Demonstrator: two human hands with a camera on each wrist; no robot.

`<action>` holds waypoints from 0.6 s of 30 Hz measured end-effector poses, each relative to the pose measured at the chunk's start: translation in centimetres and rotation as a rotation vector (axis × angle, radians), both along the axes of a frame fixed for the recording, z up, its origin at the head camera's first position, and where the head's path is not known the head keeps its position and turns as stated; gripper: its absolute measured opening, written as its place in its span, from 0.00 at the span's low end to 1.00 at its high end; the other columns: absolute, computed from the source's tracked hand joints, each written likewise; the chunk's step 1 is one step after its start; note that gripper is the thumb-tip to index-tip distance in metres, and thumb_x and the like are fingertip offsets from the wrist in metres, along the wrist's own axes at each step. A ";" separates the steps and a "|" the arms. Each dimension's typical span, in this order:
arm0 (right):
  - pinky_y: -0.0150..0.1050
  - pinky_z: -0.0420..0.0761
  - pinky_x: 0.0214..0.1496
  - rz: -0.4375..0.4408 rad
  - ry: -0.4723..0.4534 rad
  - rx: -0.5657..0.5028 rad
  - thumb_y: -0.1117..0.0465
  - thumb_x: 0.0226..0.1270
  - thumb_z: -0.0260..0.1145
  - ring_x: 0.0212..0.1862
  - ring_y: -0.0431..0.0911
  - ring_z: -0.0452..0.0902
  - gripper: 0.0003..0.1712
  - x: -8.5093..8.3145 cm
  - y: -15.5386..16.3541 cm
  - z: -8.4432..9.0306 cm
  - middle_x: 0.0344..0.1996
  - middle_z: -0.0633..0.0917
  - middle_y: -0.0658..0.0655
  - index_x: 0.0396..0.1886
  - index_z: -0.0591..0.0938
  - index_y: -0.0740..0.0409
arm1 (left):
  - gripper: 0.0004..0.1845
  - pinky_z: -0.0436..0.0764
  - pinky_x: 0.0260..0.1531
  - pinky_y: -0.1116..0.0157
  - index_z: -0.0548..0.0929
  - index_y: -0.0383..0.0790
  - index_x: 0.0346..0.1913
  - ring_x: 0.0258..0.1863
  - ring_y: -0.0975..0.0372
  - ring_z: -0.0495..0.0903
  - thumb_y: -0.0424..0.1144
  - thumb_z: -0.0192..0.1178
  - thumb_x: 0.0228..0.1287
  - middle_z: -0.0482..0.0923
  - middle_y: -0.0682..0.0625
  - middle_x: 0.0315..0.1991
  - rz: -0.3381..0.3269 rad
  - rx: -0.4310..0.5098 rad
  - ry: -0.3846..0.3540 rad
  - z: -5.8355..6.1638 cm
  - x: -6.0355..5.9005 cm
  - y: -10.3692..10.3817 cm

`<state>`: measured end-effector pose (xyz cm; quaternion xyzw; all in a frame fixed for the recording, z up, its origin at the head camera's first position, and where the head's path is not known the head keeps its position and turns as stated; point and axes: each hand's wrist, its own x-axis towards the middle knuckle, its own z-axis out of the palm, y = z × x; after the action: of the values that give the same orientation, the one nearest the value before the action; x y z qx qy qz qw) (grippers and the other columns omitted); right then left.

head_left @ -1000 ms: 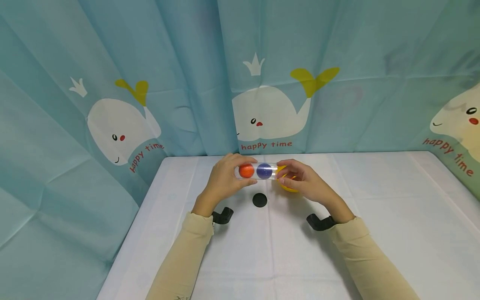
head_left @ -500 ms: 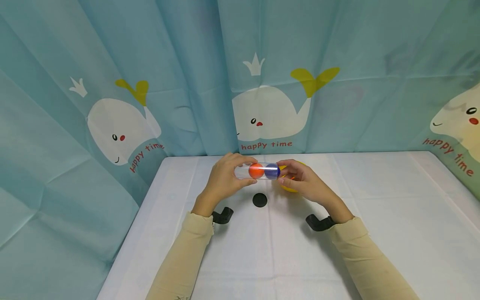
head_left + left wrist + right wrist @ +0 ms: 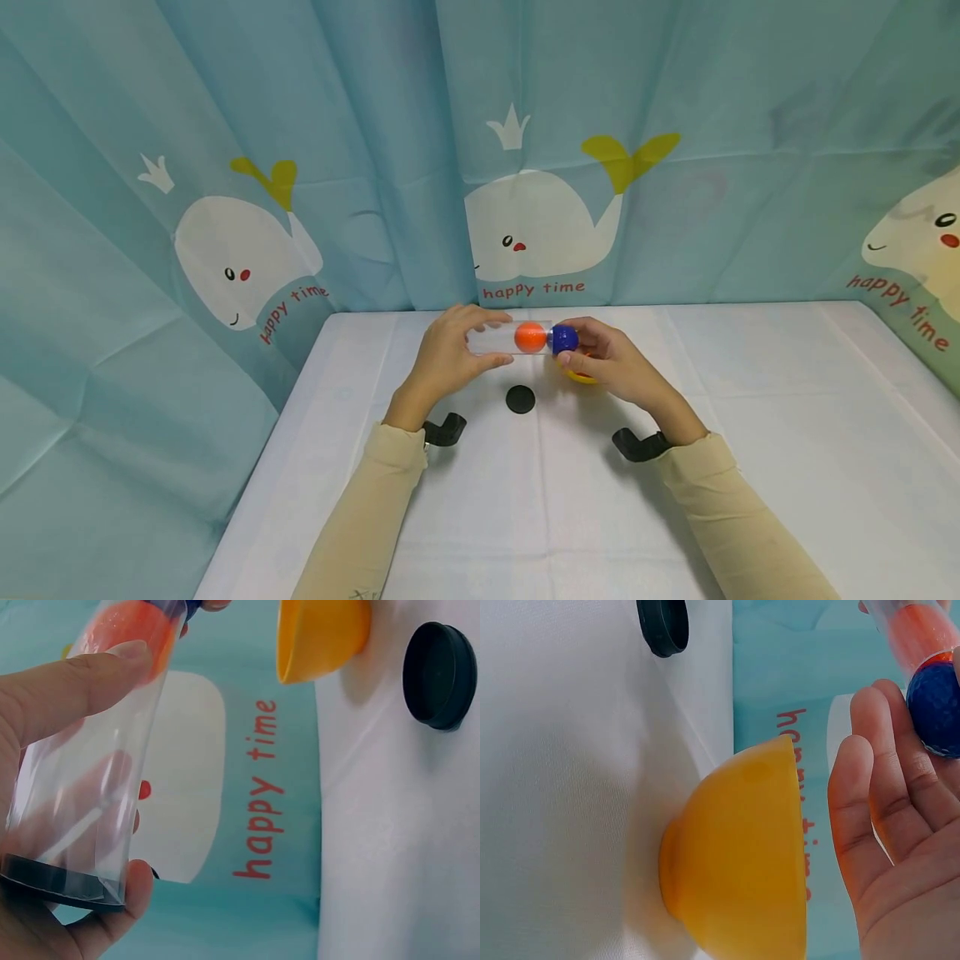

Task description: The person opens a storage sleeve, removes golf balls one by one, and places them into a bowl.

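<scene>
My left hand (image 3: 455, 348) grips a clear tube (image 3: 493, 338), which lies almost level above the table. Inside it, near the right end, is an orange ball (image 3: 530, 337). A black cap (image 3: 60, 882) closes the tube's other end in the left wrist view. At the tube's right mouth, thumb and fingers of my right hand (image 3: 618, 364) pinch a blue ball (image 3: 565, 337). Below that hand stands a yellow bowl (image 3: 739, 855), partly hidden in the head view; something reddish shows in it. A loose black cap (image 3: 521, 399) lies on the table.
A white cloth covers the table (image 3: 480, 517). Behind it hangs a blue curtain (image 3: 390, 125) with whale prints, close to the table's far edge. Black mounts (image 3: 447, 431) stick out from both wrists.
Both balls have shifted right along the tube, and the blue one has come out of its mouth into my right fingers. The hands have stayed almost in place.
</scene>
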<state>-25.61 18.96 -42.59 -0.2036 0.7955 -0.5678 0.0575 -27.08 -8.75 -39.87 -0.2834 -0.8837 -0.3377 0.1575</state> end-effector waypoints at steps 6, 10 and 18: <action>0.29 0.82 0.53 -0.010 0.008 -0.006 0.58 0.74 0.67 0.50 0.46 0.82 0.26 -0.1 0.1 0.0 0.54 0.84 0.63 0.67 0.74 0.61 | 0.26 0.76 0.35 0.65 0.87 0.53 0.55 0.41 0.61 0.76 0.46 0.82 0.50 0.87 0.54 0.45 0.001 0.011 -0.020 0.0 0.0 -0.1; 0.28 0.82 0.53 -0.022 0.012 0.005 0.58 0.74 0.67 0.50 0.43 0.83 0.26 -0.1 0.2 -0.1 0.55 0.85 0.64 0.66 0.74 0.61 | 0.26 0.76 0.35 0.64 0.87 0.54 0.55 0.41 0.62 0.76 0.46 0.81 0.50 0.87 0.54 0.47 0.007 0.020 -0.038 0.0 0.0 -0.1; 0.28 0.82 0.52 -0.060 -0.006 0.033 0.59 0.73 0.68 0.51 0.53 0.82 0.25 -0.3 0.7 0.2 0.56 0.83 0.65 0.66 0.75 0.60 | 0.27 0.76 0.35 0.64 0.87 0.54 0.55 0.42 0.62 0.76 0.47 0.81 0.50 0.86 0.55 0.46 0.010 0.015 -0.048 0.0 -0.1 -0.1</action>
<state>-25.88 19.62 -42.39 -0.1769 0.8105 -0.5565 0.0463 -27.15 -8.89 -39.88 -0.2695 -0.8860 -0.3503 0.1403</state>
